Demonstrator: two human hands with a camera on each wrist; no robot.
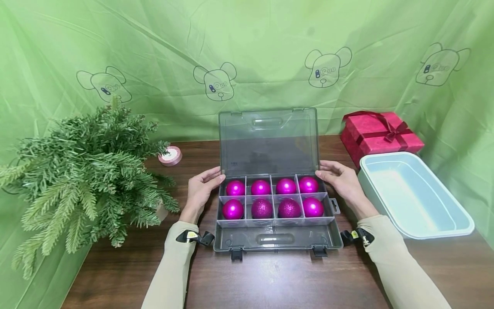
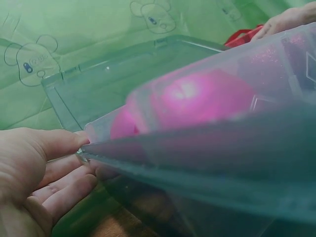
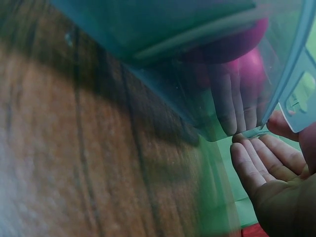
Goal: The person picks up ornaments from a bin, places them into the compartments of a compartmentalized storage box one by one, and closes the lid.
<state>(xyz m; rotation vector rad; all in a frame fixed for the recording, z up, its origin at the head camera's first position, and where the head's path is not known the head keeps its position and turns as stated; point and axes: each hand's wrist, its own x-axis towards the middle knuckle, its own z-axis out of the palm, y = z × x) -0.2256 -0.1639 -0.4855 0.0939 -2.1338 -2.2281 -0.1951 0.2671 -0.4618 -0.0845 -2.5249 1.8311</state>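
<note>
A clear grey plastic storage case (image 1: 278, 240) stands with its lid (image 1: 268, 141) raised at the back. Divided compartments inside hold several magenta Christmas baubles (image 1: 286, 186), most glossy and two of them glittery (image 1: 289, 207). At the back left corner, my left hand (image 1: 200, 192) pinches the case wall, thumb on the rim and fingers on the outside. My right hand (image 1: 343, 180) grips the opposite back corner the same way, close to the hanging tab (image 1: 334, 206). In the right wrist view, fingers (image 3: 256, 163) reach the case's lower edge, and the wooden table shows beneath.
To the left spreads a green artificial pine tree (image 1: 100, 171), with a pink ribbon roll (image 1: 170, 156) beside it. A pale blue plastic tub (image 1: 417, 195) and a red gift box with a bow (image 1: 380, 133) stand at the right. Green cloth (image 1: 266, 38) hangs behind.
</note>
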